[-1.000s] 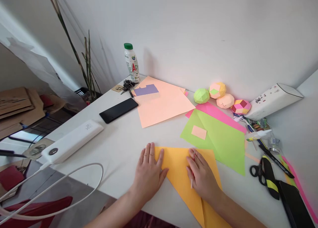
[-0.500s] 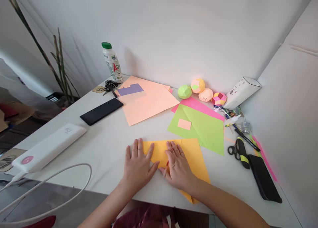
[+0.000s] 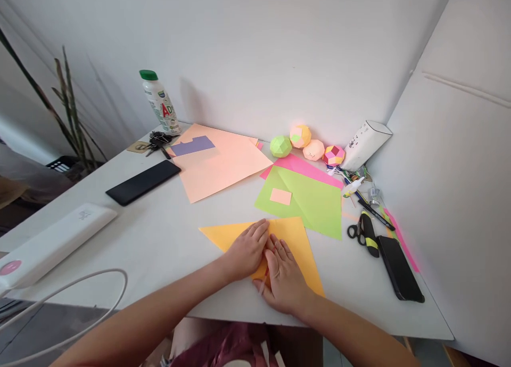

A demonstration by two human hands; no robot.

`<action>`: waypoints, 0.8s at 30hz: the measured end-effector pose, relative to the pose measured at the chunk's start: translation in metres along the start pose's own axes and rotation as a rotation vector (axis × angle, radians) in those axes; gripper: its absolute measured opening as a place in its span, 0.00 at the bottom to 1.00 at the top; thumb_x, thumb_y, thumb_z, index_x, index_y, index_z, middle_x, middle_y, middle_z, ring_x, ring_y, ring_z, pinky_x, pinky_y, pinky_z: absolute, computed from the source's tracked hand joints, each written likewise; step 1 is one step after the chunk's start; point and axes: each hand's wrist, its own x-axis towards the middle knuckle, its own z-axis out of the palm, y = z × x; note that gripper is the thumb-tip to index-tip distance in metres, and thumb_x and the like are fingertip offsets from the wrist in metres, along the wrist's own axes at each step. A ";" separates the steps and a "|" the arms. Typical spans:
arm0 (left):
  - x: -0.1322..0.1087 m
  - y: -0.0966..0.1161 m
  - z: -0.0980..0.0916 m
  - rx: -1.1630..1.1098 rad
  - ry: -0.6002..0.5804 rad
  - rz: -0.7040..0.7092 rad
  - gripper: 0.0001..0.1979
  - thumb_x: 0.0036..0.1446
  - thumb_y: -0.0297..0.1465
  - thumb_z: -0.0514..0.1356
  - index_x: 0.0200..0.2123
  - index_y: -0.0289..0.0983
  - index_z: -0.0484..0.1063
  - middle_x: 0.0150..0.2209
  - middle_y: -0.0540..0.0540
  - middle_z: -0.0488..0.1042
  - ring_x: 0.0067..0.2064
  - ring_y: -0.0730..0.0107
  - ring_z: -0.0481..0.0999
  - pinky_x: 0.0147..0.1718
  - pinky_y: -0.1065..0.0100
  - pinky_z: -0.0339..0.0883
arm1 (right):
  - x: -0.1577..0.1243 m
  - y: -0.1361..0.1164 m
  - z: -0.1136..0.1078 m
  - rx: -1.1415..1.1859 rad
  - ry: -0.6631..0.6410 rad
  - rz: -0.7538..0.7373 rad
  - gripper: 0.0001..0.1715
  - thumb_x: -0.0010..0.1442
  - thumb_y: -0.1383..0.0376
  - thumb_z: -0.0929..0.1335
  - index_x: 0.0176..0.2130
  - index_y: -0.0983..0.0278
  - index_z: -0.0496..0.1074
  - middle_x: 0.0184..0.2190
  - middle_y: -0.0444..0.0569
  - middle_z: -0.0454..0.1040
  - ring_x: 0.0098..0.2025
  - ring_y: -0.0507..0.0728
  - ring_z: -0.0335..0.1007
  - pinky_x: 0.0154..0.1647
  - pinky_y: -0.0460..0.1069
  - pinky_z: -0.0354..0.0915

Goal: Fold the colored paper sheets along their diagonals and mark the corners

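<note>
A sheet of yellow-orange paper (image 3: 304, 252), folded into a triangular shape, lies on the table before me. My left hand (image 3: 249, 250) rests flat on its middle, fingers stretched toward the top edge. Right beside it, my right hand (image 3: 285, 279) presses on the same paper with its fingers extended. Tucked under the right thumb and across the palm is a slim pen-like stick (image 3: 266, 274), partly red and partly clear; its exact kind is hidden. The paper's lower edge is covered by my hands and forearms.
Green paper (image 3: 319, 210), pink paper (image 3: 307, 170) and peach paper (image 3: 223, 164) lie beyond. Several faceted paper balls (image 3: 280, 146) sit by the wall. Scissors (image 3: 356, 233), a cutter (image 3: 369, 235) and a black case (image 3: 400, 268) are right; a phone (image 3: 143, 182) and white power strip (image 3: 59, 244) left.
My left hand has slid right across the paper until it is beside my right hand, uncovering the paper's left point. The view has shifted slightly to the right.
</note>
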 end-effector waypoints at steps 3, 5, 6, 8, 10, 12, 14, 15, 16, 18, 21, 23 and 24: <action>-0.001 0.002 0.009 -0.017 -0.006 0.019 0.24 0.65 0.34 0.47 0.58 0.25 0.62 0.61 0.30 0.60 0.66 0.49 0.53 0.59 0.51 0.56 | -0.010 0.001 -0.005 0.031 0.029 0.010 0.21 0.59 0.65 0.65 0.51 0.71 0.62 0.61 0.69 0.60 0.67 0.67 0.48 0.62 0.68 0.58; -0.005 0.003 0.010 -0.033 -0.019 0.033 0.32 0.62 0.47 0.50 0.59 0.28 0.62 0.63 0.29 0.56 0.67 0.44 0.49 0.59 0.48 0.54 | -0.021 0.000 -0.009 0.028 0.027 0.032 0.14 0.60 0.67 0.64 0.46 0.68 0.63 0.61 0.68 0.60 0.67 0.67 0.49 0.61 0.67 0.60; -0.006 0.003 0.009 -0.041 -0.026 0.040 0.37 0.58 0.53 0.52 0.60 0.29 0.62 0.64 0.28 0.54 0.67 0.41 0.48 0.59 0.47 0.53 | -0.028 -0.001 -0.012 0.020 0.021 0.041 0.11 0.60 0.67 0.64 0.44 0.68 0.64 0.61 0.68 0.59 0.67 0.67 0.49 0.61 0.67 0.60; -0.006 0.005 0.005 -0.055 -0.050 0.049 0.47 0.49 0.61 0.54 0.61 0.31 0.60 0.65 0.27 0.51 0.67 0.38 0.46 0.60 0.45 0.51 | -0.040 -0.004 -0.017 0.006 0.007 0.053 0.07 0.61 0.67 0.64 0.41 0.67 0.64 0.62 0.68 0.58 0.67 0.67 0.48 0.61 0.67 0.60; -0.003 0.008 -0.001 -0.065 -0.103 0.034 0.54 0.41 0.65 0.56 0.61 0.30 0.60 0.66 0.26 0.49 0.67 0.36 0.44 0.61 0.44 0.46 | -0.049 -0.004 -0.024 0.013 -0.006 0.047 0.05 0.61 0.67 0.64 0.38 0.67 0.65 0.63 0.68 0.57 0.67 0.68 0.47 0.61 0.66 0.60; 0.003 0.010 -0.007 -0.070 -0.187 0.002 0.58 0.36 0.67 0.56 0.61 0.29 0.61 0.66 0.26 0.47 0.67 0.35 0.43 0.62 0.45 0.43 | -0.051 0.000 -0.035 0.064 -0.018 0.022 0.06 0.61 0.66 0.64 0.38 0.67 0.66 0.62 0.67 0.59 0.67 0.67 0.49 0.61 0.65 0.60; 0.008 0.012 -0.011 -0.070 -0.264 -0.018 0.59 0.34 0.67 0.56 0.60 0.30 0.61 0.67 0.27 0.45 0.67 0.36 0.43 0.62 0.46 0.41 | -0.044 0.010 -0.048 0.188 -0.027 0.006 0.10 0.61 0.62 0.65 0.39 0.67 0.68 0.57 0.65 0.67 0.63 0.66 0.58 0.58 0.63 0.64; 0.010 0.011 -0.013 -0.074 -0.289 -0.017 0.59 0.34 0.68 0.56 0.60 0.30 0.61 0.67 0.28 0.45 0.67 0.37 0.43 0.62 0.47 0.40 | -0.036 0.016 -0.055 0.284 -0.031 0.018 0.12 0.61 0.59 0.66 0.40 0.66 0.68 0.52 0.63 0.71 0.59 0.65 0.63 0.56 0.61 0.66; 0.011 0.011 -0.013 -0.082 -0.302 -0.011 0.59 0.34 0.68 0.56 0.60 0.30 0.61 0.67 0.28 0.45 0.67 0.38 0.42 0.63 0.47 0.39 | -0.027 0.024 -0.061 0.404 -0.034 0.061 0.14 0.62 0.56 0.65 0.41 0.65 0.69 0.46 0.59 0.75 0.53 0.63 0.69 0.52 0.59 0.69; 0.012 0.010 -0.012 -0.110 -0.304 0.001 0.61 0.34 0.68 0.55 0.61 0.29 0.60 0.67 0.27 0.45 0.68 0.38 0.40 0.63 0.48 0.37 | -0.001 0.042 -0.068 0.668 -0.063 0.240 0.20 0.68 0.55 0.57 0.39 0.64 0.70 0.36 0.52 0.77 0.39 0.56 0.75 0.41 0.52 0.73; 0.013 0.008 -0.009 -0.159 -0.319 -0.008 0.63 0.33 0.69 0.55 0.61 0.25 0.59 0.67 0.25 0.42 0.68 0.37 0.37 0.64 0.47 0.36 | 0.043 0.069 -0.062 0.945 -0.034 0.334 0.28 0.68 0.49 0.52 0.43 0.64 0.69 0.32 0.48 0.71 0.28 0.51 0.70 0.31 0.48 0.71; 0.013 0.007 -0.009 -0.185 -0.347 -0.019 0.63 0.34 0.69 0.54 0.62 0.25 0.58 0.67 0.26 0.40 0.68 0.37 0.35 0.64 0.46 0.36 | 0.067 0.083 -0.051 0.980 -0.047 0.362 0.25 0.67 0.49 0.55 0.40 0.64 0.69 0.28 0.44 0.67 0.23 0.49 0.65 0.23 0.45 0.66; 0.012 0.006 -0.008 -0.198 -0.358 -0.020 0.63 0.35 0.69 0.53 0.63 0.26 0.57 0.67 0.26 0.39 0.68 0.36 0.35 0.63 0.45 0.36 | 0.075 0.088 -0.045 0.979 -0.065 0.369 0.23 0.66 0.51 0.57 0.38 0.64 0.70 0.26 0.42 0.66 0.20 0.47 0.62 0.19 0.44 0.63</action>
